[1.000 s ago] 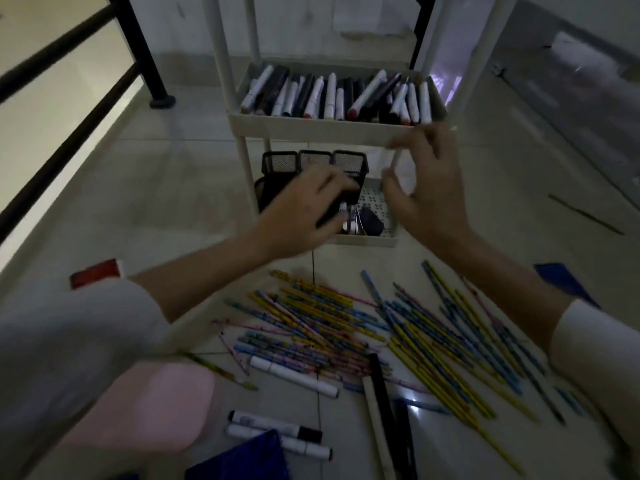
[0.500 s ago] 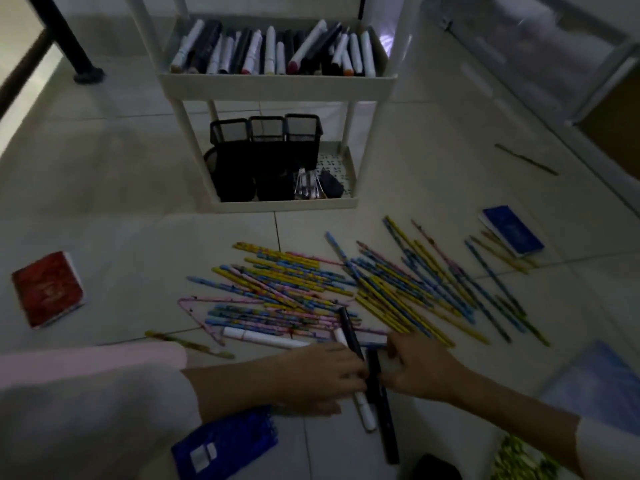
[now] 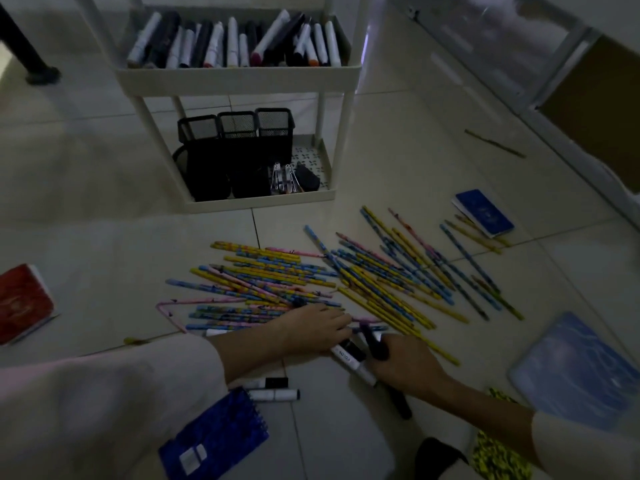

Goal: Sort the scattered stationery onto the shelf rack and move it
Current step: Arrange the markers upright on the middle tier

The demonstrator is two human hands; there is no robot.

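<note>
A white shelf rack (image 3: 239,80) stands on the tiled floor, its upper tray full of markers (image 3: 235,43). Its bottom tray holds black mesh pen holders (image 3: 239,147). Many patterned pencils (image 3: 311,282) lie scattered in front of the rack. My left hand (image 3: 311,329) rests palm down at the near edge of the pile, its fingers on a white marker (image 3: 349,358). My right hand (image 3: 405,365) is closed around a black marker (image 3: 375,346) whose other end sticks out behind the wrist. Two more white markers (image 3: 272,389) lie near my left forearm.
A red notebook (image 3: 20,303) lies at far left and a blue spiral notepad (image 3: 214,438) by my left sleeve. A small blue booklet (image 3: 485,213) and a pale blue folder (image 3: 575,372) lie at right. A lone stick (image 3: 495,143) lies beyond, by a glass door frame.
Both hands came down from the rack to the markers on the floor. My right hand has closed on the black marker and tilted it up; the view shifted slightly nearer.
</note>
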